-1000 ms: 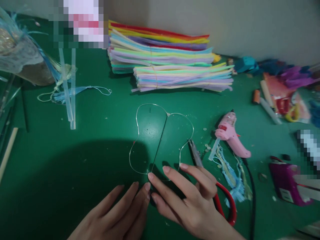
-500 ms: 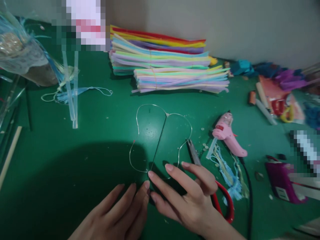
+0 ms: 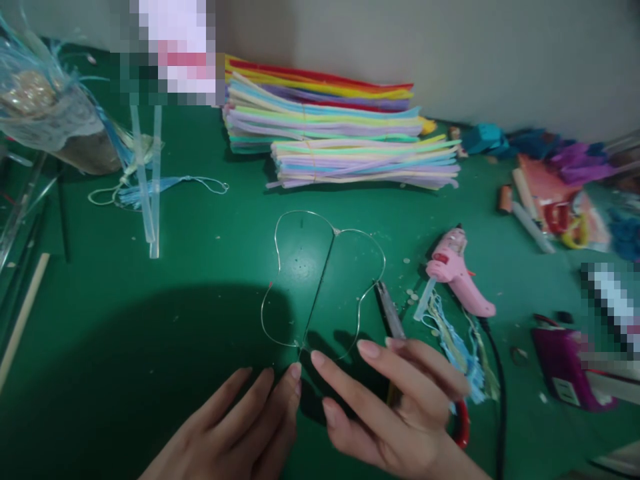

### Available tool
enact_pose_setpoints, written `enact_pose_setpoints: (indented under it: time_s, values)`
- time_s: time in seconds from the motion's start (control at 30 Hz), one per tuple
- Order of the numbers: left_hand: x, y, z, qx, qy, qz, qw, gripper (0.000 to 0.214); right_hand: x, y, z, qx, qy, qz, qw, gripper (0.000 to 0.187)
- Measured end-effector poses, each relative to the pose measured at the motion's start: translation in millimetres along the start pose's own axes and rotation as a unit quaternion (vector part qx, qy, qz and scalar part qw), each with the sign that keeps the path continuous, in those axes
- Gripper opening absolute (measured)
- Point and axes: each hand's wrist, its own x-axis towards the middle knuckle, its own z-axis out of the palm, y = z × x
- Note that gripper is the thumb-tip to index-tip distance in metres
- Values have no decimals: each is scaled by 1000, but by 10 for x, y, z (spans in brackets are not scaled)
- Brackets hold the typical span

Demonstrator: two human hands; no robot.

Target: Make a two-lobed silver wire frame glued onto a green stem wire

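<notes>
A thin silver wire frame (image 3: 361, 308), bent into a lobed outline, lies flat on the green table. A dark straight wire (image 3: 320, 287) crosses it from the upper notch to the lower one. At the lower notch my left hand (image 3: 245, 420) is closed, thumb and forefinger pinching the dark wire's near end. My right hand (image 3: 400, 400) hovers just right of that point, fingers apart and holding nothing. Partly hidden beneath it are pliers (image 3: 391, 313) with red handles, their tips by the frame's right side.
Bundles of coloured pipe cleaners (image 3: 365, 163) lie at the back. To the right are a pink glue gun (image 3: 457, 270) with a black cord, tassels (image 3: 463, 360) and a purple box (image 3: 563, 367). Clear glue sticks (image 3: 156, 187) and a lace-wrapped container (image 3: 85, 133) stand left.
My right hand has moved right, away from the lower notch, and its fingers have come off the wire. My left hand keeps its pinch in nearly the same spot.
</notes>
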Motion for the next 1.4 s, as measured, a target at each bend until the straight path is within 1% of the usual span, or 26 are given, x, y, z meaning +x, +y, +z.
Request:
enact_pose_setpoints:
  time_s: [0.1, 0.27, 0.33, 0.5, 0.6, 0.83, 0.97, 1.07, 1.13, 1.2, 1.23, 1.3, 1.4]
  values:
    - [7, -4, 4, -1, -2, 0, 1000, 28, -4, -12, 2, 13, -8, 29, 999, 21]
    - [27, -1, 26, 0, 13, -7, 1000, 25, -51, -3, 87, 20, -62, -2, 998, 26]
    - [23, 2, 27, -1, 11, -10, 1000, 25, -53, 5, 84, 23, -56, -3, 998, 25]
    - [-14, 7, 9, 0, -1, -4, 1000, 29, -26, 2, 28, 8, -3, 15, 1000, 20]
    - [-30, 7, 13, -3, -3, -5, 1000, 29, -31, -7, 34, 4, -2, 14, 1000, 20]
    - [-7, 11, 25, 5, 4, -11, 1000, 27, -50, -20, 81, -5, -32, -6, 999, 22]
    - [-2, 13, 10, 12, 2, -8, 1000, 28, -26, -20, 28, -6, -13, -5, 1000, 18]
    - [-17, 12, 14, 1, -7, -4, 1000, 32, -3, -13, -28, 1, -3, 17, 1000, 17]
    - [-18, 9, 15, -3, -6, -9, 1000, 33, 8, -3, -44, 24, -29, 35, 999, 24]
    - [-5, 4, 6, -6, -3, -9, 1000, 32, 8, 9, -32, 79, -86, 48, 992, 34]
    - [6, 1, -2, -7, -3, -8, 1000, 32, 2, 15, -16, 103, -108, 54, 987, 36]
    - [31, -5, -25, -5, -3, -6, 1000, 33, -24, 20, 24, 128, -122, 66, 982, 33]
    - [60, -12, -58, 4, -11, -8, 1000, 38, -81, -2, 70, 116, -134, 83, 981, 34]
